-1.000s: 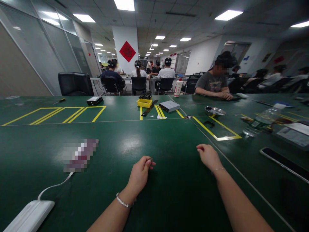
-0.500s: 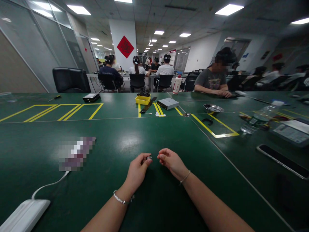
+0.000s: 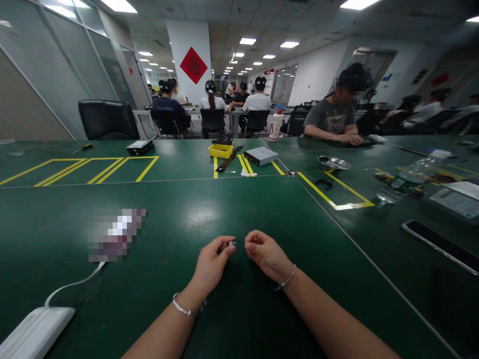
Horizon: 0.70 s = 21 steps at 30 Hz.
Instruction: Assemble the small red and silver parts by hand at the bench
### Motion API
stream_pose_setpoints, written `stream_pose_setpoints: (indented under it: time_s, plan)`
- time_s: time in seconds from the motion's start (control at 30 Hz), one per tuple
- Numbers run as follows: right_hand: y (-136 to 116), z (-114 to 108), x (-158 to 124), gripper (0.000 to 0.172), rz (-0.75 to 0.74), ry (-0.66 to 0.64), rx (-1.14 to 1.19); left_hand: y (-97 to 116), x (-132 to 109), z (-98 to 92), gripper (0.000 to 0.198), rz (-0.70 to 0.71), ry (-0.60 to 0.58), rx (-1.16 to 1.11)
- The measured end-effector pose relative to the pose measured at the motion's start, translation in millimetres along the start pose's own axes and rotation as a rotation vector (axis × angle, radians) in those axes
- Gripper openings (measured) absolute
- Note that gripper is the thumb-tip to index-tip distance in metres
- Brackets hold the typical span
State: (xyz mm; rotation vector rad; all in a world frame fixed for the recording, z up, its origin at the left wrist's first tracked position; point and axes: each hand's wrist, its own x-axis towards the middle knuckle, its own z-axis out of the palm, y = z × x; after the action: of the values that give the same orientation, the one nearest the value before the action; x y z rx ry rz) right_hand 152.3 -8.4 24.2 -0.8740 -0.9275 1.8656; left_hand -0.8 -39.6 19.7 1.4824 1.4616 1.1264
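Observation:
Both my hands rest close together on the green table [image 3: 209,199], near its front middle. My left hand [image 3: 211,263] is closed in a pinch on a small metal part [image 3: 231,244] held at its fingertips. My right hand [image 3: 265,253] is curled, its fingertips pinched together a short way right of that part; whether anything is in them I cannot make out. Each wrist wears a thin bracelet.
A white power pack [image 3: 35,331] with a cable lies at the front left, a phone [image 3: 441,245] at the right. A yellow bin [image 3: 221,150], a grey box [image 3: 261,156], a metal dish [image 3: 333,162] and a plastic bottle [image 3: 406,180] sit farther back. Other people sit beyond.
My right hand came in from the right to meet my left hand a second ago. Over the last half second both hands have stayed put; the view tilted slightly.

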Motion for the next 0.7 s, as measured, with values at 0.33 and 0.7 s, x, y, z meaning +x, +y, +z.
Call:
stream_pose_setpoints:
  time_s: [0.33, 0.7]
  plan:
    - [-2.9, -3.0, -1.4, 0.016, 0.174, -0.003, 0.133, -3.0, 1.5, 1.4, 0.014, -0.019, 0.025, -0.025]
    - [0.5, -3.9, -2.0, 0.019, 0.154, -0.076, 0.159, 1.3, 1.7, 1.9, 0.018, -0.078, -0.058, -0.23]
